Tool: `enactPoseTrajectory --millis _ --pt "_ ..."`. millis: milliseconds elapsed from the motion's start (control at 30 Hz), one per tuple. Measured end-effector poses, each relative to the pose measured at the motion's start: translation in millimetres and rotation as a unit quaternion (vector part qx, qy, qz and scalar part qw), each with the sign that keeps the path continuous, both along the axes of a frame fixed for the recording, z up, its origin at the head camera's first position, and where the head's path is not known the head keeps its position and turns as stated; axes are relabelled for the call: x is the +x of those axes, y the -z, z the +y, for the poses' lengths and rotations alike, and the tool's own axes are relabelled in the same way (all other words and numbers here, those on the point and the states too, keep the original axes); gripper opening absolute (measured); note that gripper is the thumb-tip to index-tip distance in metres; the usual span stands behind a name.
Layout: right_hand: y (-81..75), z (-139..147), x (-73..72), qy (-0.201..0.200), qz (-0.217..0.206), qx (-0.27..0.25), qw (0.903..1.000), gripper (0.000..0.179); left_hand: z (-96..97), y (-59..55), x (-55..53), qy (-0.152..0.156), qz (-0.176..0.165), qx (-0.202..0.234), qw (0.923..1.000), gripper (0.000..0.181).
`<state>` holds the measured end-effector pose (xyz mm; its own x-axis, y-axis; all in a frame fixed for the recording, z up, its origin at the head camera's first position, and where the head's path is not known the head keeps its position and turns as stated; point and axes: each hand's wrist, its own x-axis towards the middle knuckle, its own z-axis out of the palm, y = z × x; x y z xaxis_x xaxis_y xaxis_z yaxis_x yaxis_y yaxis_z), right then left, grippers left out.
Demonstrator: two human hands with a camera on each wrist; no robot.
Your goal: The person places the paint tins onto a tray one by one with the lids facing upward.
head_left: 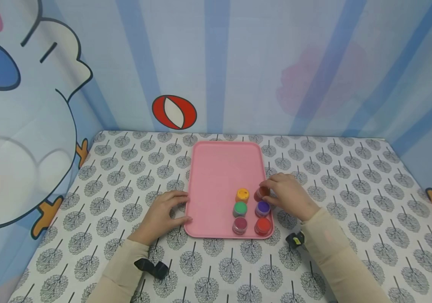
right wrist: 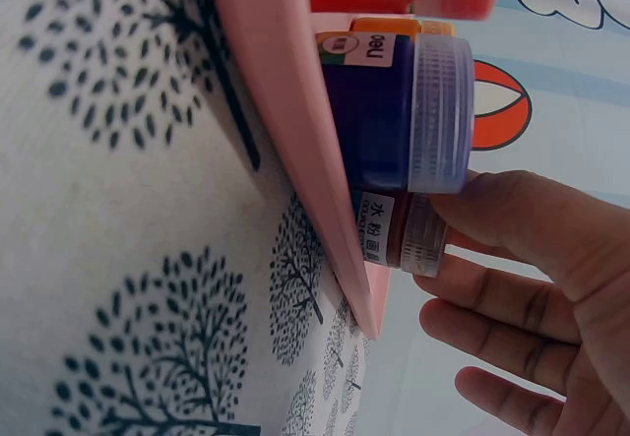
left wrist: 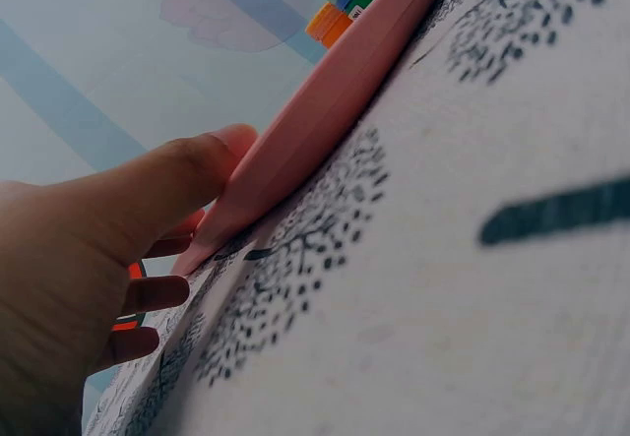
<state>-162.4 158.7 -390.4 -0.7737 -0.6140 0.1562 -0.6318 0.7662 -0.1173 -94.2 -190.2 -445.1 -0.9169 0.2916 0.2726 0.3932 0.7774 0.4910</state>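
A pink tray (head_left: 216,176) lies on the table with several small paint jars standing in its near right part. At its left edge is my left hand (head_left: 164,213), thumb and fingers spread apart and fingertips touching the rim. My right hand (head_left: 289,194) pinches the lid of a brown paint jar (right wrist: 421,234) between thumb and fingers at the tray's right edge. Beside that jar are an orange-yellow jar (head_left: 242,194) and a purple jar (head_left: 263,208). Closer to me stand a green jar (head_left: 240,208), a dark magenta jar (head_left: 240,225) and a red jar (head_left: 263,226).
A white cloth with a dark tree print (head_left: 231,269) covers the table around the tray. Behind it hangs a light blue striped curtain (head_left: 254,63) with cartoon figures. A black strap (head_left: 151,267) sits at the left wrist, another strap (head_left: 295,240) at the right.
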Motion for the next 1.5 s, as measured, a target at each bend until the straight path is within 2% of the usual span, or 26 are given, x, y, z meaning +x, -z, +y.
enactPoseTrajectory --millis 667,1067,1500 --pt "0.4 -4.9 -3.4 -0.005 -0.020 -0.004 0.9998 0.033 0.7 0.4 0.1 0.003 0.003 0.004 1.0000 0.057" --pt "-3.0 -4.7 -1.4 0.009 -0.038 -0.003 0.9992 0.032 -0.2 1.1 -0.4 0.004 0.000 -0.003 1.0000 0.055" --pt "-5.3 -2.8 -0.6 0.007 -0.032 -0.015 0.9993 0.028 0.9 -0.5 0.3 0.002 0.005 -0.002 1.0000 0.055"
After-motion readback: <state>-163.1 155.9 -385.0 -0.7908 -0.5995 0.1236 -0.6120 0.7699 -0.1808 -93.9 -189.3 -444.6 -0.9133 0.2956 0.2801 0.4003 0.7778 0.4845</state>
